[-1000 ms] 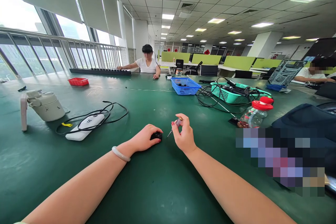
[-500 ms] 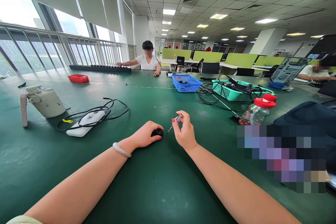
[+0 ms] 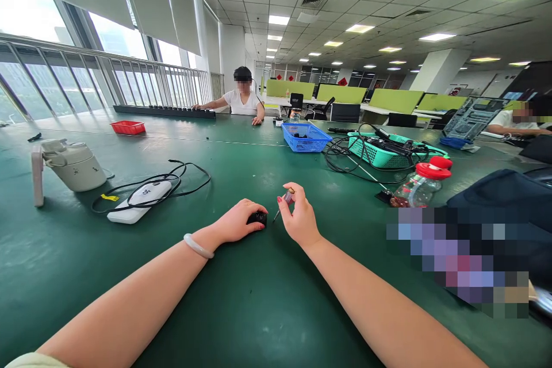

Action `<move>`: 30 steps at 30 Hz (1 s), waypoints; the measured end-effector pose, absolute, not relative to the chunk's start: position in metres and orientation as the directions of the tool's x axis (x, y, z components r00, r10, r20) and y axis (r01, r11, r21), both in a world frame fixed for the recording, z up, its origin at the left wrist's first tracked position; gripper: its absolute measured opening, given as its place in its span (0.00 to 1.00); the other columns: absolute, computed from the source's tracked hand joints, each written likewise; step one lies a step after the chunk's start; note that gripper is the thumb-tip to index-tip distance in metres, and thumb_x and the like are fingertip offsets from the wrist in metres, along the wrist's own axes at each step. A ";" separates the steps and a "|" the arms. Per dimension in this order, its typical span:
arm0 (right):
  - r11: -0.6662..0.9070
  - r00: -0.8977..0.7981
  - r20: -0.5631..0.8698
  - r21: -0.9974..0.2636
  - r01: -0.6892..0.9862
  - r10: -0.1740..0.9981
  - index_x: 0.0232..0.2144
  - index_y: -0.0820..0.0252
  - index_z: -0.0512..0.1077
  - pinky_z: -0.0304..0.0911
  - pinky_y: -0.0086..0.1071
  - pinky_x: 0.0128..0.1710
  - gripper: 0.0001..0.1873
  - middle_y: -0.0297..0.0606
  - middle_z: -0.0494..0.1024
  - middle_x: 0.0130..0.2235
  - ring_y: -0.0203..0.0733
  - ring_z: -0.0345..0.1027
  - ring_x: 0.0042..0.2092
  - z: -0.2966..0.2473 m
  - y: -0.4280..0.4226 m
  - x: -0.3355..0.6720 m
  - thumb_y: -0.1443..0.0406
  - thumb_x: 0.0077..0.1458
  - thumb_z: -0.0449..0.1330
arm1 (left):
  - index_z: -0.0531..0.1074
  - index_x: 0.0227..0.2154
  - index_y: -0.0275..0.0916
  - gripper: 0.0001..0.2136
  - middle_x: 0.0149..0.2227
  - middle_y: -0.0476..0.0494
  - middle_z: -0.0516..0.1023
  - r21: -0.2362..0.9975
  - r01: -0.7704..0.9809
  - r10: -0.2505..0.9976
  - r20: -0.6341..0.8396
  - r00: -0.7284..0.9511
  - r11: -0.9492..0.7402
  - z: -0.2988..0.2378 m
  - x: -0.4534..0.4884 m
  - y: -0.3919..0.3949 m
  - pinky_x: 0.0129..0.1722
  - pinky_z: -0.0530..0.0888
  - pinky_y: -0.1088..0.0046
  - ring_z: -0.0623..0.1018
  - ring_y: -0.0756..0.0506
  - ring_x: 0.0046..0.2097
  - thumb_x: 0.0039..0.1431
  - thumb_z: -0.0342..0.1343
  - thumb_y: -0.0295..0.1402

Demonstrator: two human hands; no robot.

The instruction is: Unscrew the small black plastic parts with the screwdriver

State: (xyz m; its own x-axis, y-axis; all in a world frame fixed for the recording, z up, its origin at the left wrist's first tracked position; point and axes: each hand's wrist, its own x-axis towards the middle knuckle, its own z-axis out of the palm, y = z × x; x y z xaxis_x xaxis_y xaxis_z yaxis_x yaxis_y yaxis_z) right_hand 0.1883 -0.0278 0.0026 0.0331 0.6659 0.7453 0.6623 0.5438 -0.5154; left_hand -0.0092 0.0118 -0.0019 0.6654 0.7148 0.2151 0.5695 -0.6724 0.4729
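Observation:
On the green table my left hand is curled over a small black object and presses it down. A pale bracelet circles that wrist. My right hand pinches a small screwdriver between thumb and fingers. Its handle points up and its thin metal tip slants down toward the black object, a short way off from it.
A white power bank with a black cable and a beige jug lie at the left. A blue basket, a teal basket with cables and a red-capped bottle stand ahead and to the right. A seated person is at the far end.
My right hand with the screwdriver has shifted slightly left and down, bringing the tip closer to the black object. My left hand stays where it was.

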 end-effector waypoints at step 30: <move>0.715 0.066 0.827 -0.520 0.467 0.559 0.48 0.54 0.55 0.70 0.37 0.41 0.15 0.35 0.74 0.34 0.38 0.72 0.35 -0.002 -0.030 0.185 0.64 0.61 0.54 | 0.71 0.48 0.44 0.17 0.43 0.43 0.75 0.507 0.602 0.756 0.169 0.632 -0.617 -0.001 -0.009 0.012 0.50 0.70 0.65 0.71 0.41 0.49 0.54 0.59 0.38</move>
